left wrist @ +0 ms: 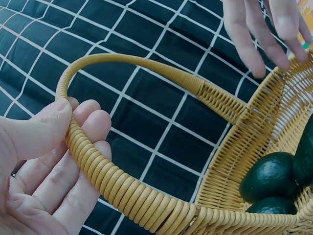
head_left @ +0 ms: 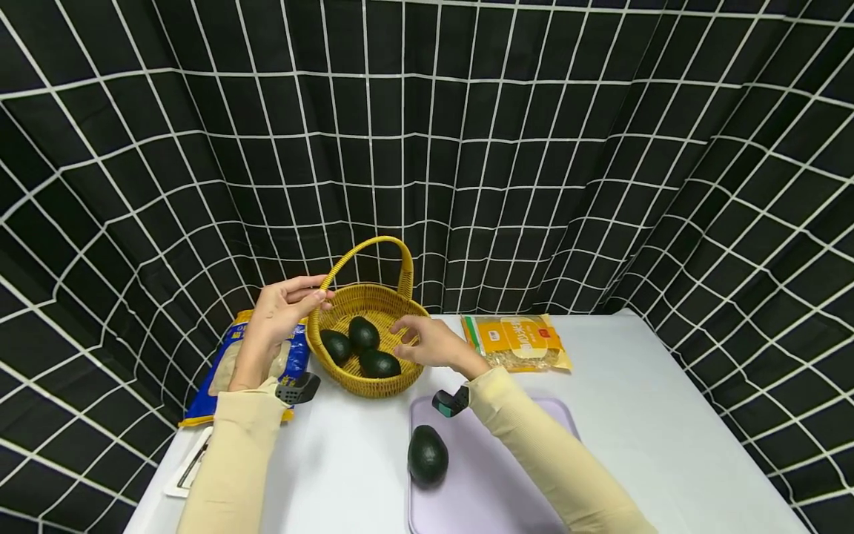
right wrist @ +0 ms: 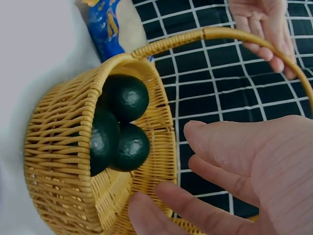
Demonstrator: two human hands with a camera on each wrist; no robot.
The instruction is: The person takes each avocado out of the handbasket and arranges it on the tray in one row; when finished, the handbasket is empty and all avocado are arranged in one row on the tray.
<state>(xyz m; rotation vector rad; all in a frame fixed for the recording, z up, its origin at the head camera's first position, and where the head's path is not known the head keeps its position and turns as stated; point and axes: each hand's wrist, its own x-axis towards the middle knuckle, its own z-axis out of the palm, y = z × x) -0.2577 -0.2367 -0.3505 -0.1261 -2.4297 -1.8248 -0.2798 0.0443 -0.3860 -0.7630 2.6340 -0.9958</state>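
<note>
1. Now, the left hand [head_left: 280, 308] pinches the handle [left wrist: 117, 182] at the basket's [head_left: 367, 388] ten o'clock.
2. The right hand [head_left: 435, 343], loosely spread and empty, is over three o'clock.
3. Avocados [head_left: 363, 334] sit toward seven; a steady handle should prevent tipping.

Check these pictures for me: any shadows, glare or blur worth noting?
Head view: faint, soft shadow on the white table beside the left sleeve; left wrist view: the basket handle's weave looks crisp; right wrist view: small bright glints on the dark avocados, no strong motion blur apparent.
</note>
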